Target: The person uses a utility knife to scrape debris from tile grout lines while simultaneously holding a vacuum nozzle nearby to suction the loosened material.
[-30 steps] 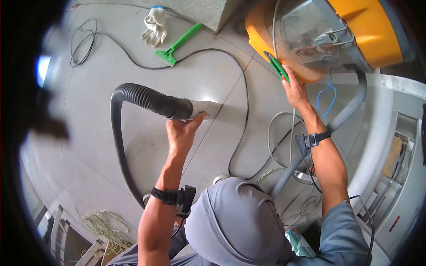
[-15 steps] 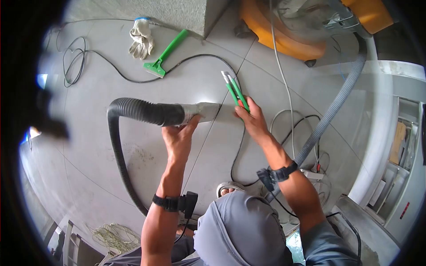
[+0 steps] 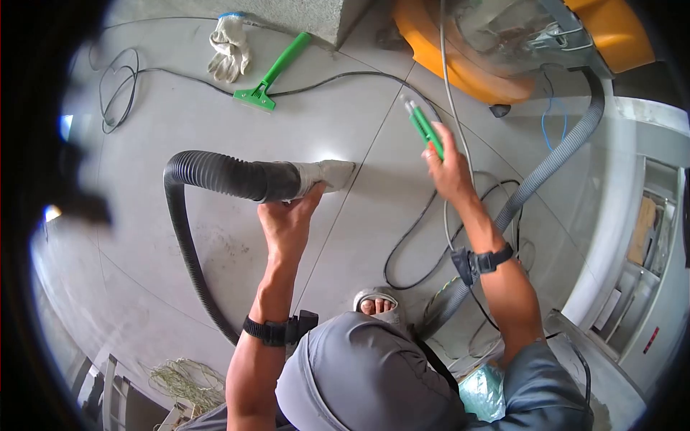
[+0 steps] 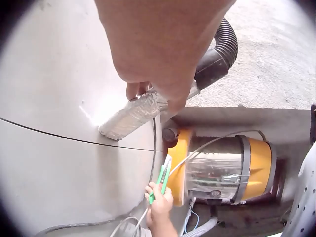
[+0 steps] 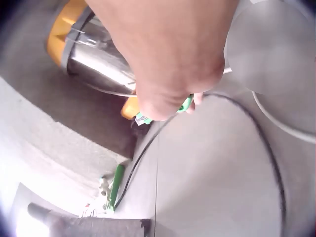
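Observation:
In the head view, my left hand (image 3: 285, 226) grips the silver-taped nozzle (image 3: 327, 174) on the end of a black ribbed vacuum hose (image 3: 215, 172). The nozzle's flat mouth points right, close over a joint line in the floor tiles. My right hand (image 3: 453, 172) holds a green utility knife (image 3: 425, 131) up and to the right of the nozzle, tip pointing away from me. From the left wrist, the taped nozzle (image 4: 133, 117) shows under the fingers, with the knife (image 4: 162, 180) beyond it. In the right wrist view the hand mostly hides the knife (image 5: 186, 103).
A yellow vacuum cleaner (image 3: 431, 54) with a clear tank stands at the upper right, its grey hose (image 3: 535, 179) running down. A green scraper (image 3: 286, 61) and a white glove (image 3: 230, 47) lie near a concrete block (image 3: 287, 14). Cables (image 3: 338, 74) cross the floor; tangled string (image 3: 188, 384) lies lower left.
My right hand swung with the knife from beside the yellow vacuum cleaner leftward toward the nozzle, then back a little right and away. The left hand keeps its hold on the nozzle, nearly still.

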A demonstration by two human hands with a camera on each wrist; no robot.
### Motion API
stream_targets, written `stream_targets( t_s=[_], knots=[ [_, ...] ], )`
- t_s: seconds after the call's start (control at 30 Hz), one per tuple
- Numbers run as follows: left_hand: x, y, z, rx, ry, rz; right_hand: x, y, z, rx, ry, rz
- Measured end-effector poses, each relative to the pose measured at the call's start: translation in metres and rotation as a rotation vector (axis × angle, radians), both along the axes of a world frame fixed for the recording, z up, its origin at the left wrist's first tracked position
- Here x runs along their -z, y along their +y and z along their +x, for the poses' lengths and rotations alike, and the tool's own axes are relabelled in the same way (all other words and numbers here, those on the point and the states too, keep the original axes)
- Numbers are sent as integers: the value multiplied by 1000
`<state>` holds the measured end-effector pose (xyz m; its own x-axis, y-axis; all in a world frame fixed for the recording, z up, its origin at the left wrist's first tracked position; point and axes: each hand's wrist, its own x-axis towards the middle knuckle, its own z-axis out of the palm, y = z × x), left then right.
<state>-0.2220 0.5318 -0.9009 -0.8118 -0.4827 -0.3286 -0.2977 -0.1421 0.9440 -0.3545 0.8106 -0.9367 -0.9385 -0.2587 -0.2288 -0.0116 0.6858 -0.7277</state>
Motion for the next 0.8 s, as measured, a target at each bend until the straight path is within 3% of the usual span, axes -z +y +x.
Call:
stream_targets(
  t_s=[0.07,0.13,0.27,0.37,0.5,0.67,0.8],
  knots=[
    [0,0,-5,1,16,-7,-7,-17,13,-52,132,0],
    [1,2,-8,16,-7,-7,-7,-26,17,-124,-95,13],
    [0,9,-20,35,-20,-43,-13,-49,10,-110,-209,124],
    [-1,17,-26,41,-26,-15,-20,-65,-2,-184,-30,252],
    [2,21,-28,-41,86,47,-28,-79,-16,-243,-72,404],
    [9,7,-26,-123,149,68,-54,-98,22,-258,-313,516],
    [6,-17,-18,-129,194,79,-61,-99,47,-315,-400,448]
  ],
)
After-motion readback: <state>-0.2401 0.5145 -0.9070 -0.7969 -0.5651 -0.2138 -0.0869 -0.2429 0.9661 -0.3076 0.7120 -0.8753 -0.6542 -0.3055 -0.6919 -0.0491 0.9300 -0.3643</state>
